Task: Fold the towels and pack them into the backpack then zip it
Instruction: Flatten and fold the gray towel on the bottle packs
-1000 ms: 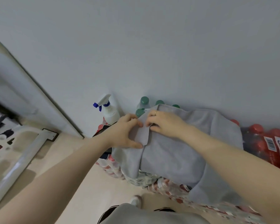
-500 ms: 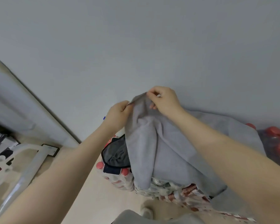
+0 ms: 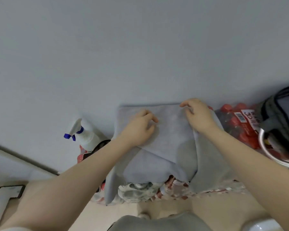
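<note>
Item: large pale-grey soft cloth towel (image 3: 163, 147), spread over a stack of shrink-wrapped bottle packs (image 3: 157, 189) against a plain pale wall (image 3: 140, 47); its upper part lay folded flat with a straight top edge along the wall, while its lower edges hung loose down the front of the stack. Left hand (image 3: 138, 129) rested palm-down on the folded upper layer, fingers loosely bent and pressing the cloth, gripping nothing. Right hand (image 3: 197, 114) lay at the towel's upper right corner, fingers curled onto the fabric — whether they pinched the edge or merely pressed it could not be told. Dark grey and black fabric backpack (image 3: 280, 124) stood at the far right edge of the view, well apart from the towel, only partly in frame, with a white curved band (image 3: 264, 147) in front of it. Between towel and backpack — a plastic-wrapped pack of red-capped bottles (image 3: 237, 127) bearing a barcode label. To the left of the towel, a white plastic spray bottle with a blue trigger (image 3: 83, 137) stood by the wall. Pale beige floor (image 3: 115, 214) below.
</note>
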Action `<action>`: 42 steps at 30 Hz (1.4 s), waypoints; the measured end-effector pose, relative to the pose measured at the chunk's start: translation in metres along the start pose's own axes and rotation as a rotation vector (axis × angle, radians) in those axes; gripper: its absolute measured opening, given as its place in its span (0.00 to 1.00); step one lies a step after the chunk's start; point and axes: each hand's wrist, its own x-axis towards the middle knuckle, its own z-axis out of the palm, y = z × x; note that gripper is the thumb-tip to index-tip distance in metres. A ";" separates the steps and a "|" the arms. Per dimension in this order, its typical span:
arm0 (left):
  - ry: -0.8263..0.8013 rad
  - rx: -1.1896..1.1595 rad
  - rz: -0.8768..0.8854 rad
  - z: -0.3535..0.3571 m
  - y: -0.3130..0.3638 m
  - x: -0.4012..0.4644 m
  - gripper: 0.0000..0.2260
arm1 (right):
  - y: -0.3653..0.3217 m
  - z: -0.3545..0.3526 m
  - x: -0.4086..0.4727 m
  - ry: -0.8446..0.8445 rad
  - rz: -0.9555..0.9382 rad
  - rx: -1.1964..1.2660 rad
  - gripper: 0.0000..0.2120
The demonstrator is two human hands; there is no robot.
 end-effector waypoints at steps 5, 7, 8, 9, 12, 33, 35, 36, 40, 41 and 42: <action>-0.146 0.057 0.149 0.037 0.050 0.029 0.15 | 0.080 -0.036 -0.011 -0.053 0.275 -0.086 0.12; -0.184 0.081 0.149 0.051 0.066 0.039 0.19 | 0.090 -0.040 -0.010 -0.173 0.312 0.013 0.14; -0.205 0.096 0.127 0.058 0.073 0.043 0.21 | 0.091 -0.040 -0.010 -0.227 0.317 0.078 0.16; -0.233 0.114 0.087 0.063 0.078 0.046 0.23 | 0.091 -0.041 -0.009 -0.269 0.321 0.124 0.19; -0.302 0.174 -0.021 0.073 0.084 0.051 0.26 | 0.090 -0.043 -0.003 -0.299 0.356 0.190 0.24; -0.159 0.279 -0.424 0.105 0.127 0.057 0.43 | 0.113 -0.139 0.039 0.052 0.320 0.603 0.13; -0.133 0.204 -0.403 0.104 0.131 0.055 0.38 | 0.097 -0.127 0.038 0.037 0.274 0.648 0.13; -0.123 0.171 -0.378 0.102 0.132 0.052 0.34 | 0.086 -0.119 0.036 -0.007 0.251 0.660 0.11; 0.036 0.090 -0.320 0.081 0.123 0.030 0.27 | 0.037 -0.088 0.024 -0.260 0.138 0.738 0.10; 0.090 0.076 -0.330 0.072 0.117 0.021 0.23 | 0.025 -0.081 0.021 -0.317 0.108 0.758 0.10; 0.144 0.077 -0.342 0.063 0.110 0.012 0.20 | 0.013 -0.073 0.018 -0.368 0.082 0.772 0.10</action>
